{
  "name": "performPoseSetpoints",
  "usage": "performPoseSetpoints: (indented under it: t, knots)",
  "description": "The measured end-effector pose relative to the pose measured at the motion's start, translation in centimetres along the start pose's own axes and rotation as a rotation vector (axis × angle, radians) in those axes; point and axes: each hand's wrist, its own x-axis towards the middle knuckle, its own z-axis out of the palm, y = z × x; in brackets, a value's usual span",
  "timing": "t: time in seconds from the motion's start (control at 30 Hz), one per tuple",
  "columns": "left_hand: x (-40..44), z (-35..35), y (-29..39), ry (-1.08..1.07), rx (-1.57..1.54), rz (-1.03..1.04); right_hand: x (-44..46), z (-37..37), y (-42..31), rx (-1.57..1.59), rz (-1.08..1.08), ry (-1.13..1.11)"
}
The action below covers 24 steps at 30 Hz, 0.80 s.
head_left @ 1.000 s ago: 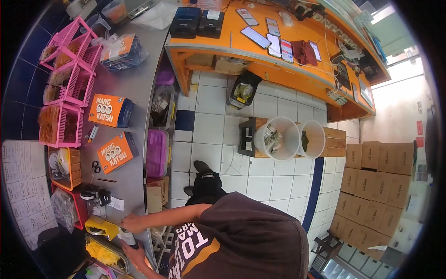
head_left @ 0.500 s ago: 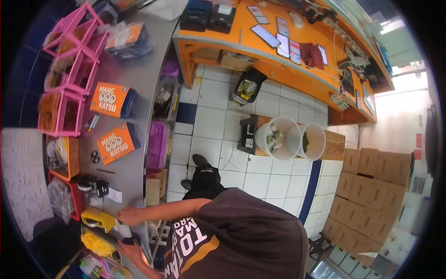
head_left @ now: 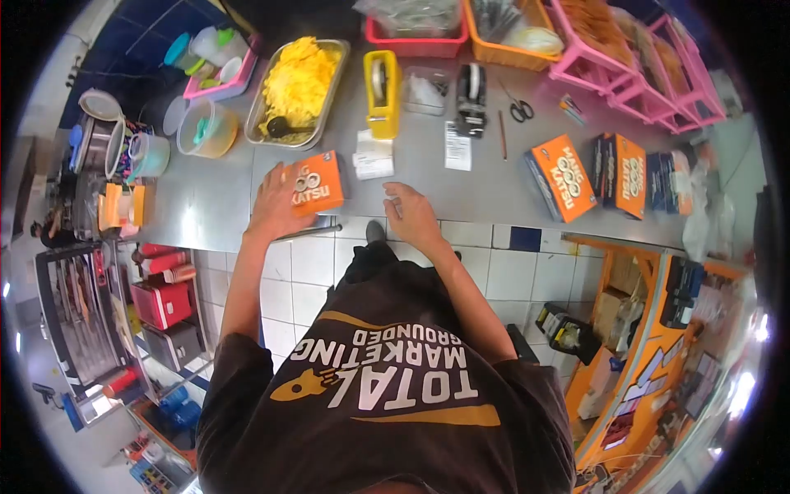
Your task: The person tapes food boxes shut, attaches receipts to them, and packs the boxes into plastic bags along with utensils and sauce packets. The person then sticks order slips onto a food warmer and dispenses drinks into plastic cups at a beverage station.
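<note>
My left hand (head_left: 278, 204) lies over the left part of an orange box (head_left: 319, 183) printed MANG KATSU, gripping it on the counter. My right hand (head_left: 413, 216) hovers by the counter's near edge with fingers curled towards the thumb; a small pale bit may be between the fingertips, too small to make out. Between and beyond my hands, a white paper slip (head_left: 374, 155) lies in front of a yellow tape dispenser (head_left: 382, 95). Further right stands a black tape dispenser (head_left: 471, 100), with a printed slip (head_left: 458, 148) before it.
A metal tray (head_left: 259, 115) of yellow shredded food and a plastic tub (head_left: 207, 130) stand left. Scissors (head_left: 518, 105), a pencil (head_left: 503, 136) and more orange boxes (head_left: 561, 177) lie right. Pink baskets (head_left: 613, 62) line the back right. The steel counter's edge (head_left: 485, 219) runs before me.
The view has swung round to face the counter squarely. My right hand has come away from the yellow tape dispenser. The box by my left hand now shows its orange top.
</note>
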Motion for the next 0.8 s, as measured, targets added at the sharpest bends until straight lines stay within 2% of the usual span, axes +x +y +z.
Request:
performPoseSetpoints:
  t: [0.07, 0.1, 0.33, 0.43, 0.5, 0.6, 0.67, 0.73, 0.8]
  knots:
    - [0.9, 0.2, -0.4, -0.069, 0.0, 0.145, 0.9, 2.2, -0.9, -0.037, 0.003, -0.021]
    - [1.5, 1.0, -0.8, -0.019, -0.017, 0.227, 1.4, 3.2, -1.3, -0.063, -0.01, -0.029]
    - [4.4, 1.0, -2.6, -0.083, 0.09, 0.414, 2.5, 8.6, -3.6, -0.168, 0.081, 0.028]
    - [5.3, -0.6, -3.3, -0.2, -0.03, 0.43, 2.8, 8.9, -3.9, -0.126, 0.129, 0.034]
    - [5.9, -1.1, -3.9, -0.246, -0.09, 0.444, 2.9, 8.1, -5.1, -0.174, 0.121, -0.064]
    - [7.2, -1.8, -5.1, -0.267, -0.179, 0.468, 3.7, 8.1, -6.1, -0.296, 0.07, 0.003]
    - [7.8, -2.5, -5.8, -0.362, -0.384, 0.46, 4.8, 8.3, -6.3, -0.287, 0.101, -0.024]
    - [7.9, -2.8, -5.9, -0.371, -0.39, 0.457, 6.0, 9.1, -5.5, -0.352, 0.01, 0.082]
    - [7.3, -3.0, -6.2, -0.371, -0.391, 0.435, 7.1, 8.6, -5.5, -0.372, 0.0, 0.073]
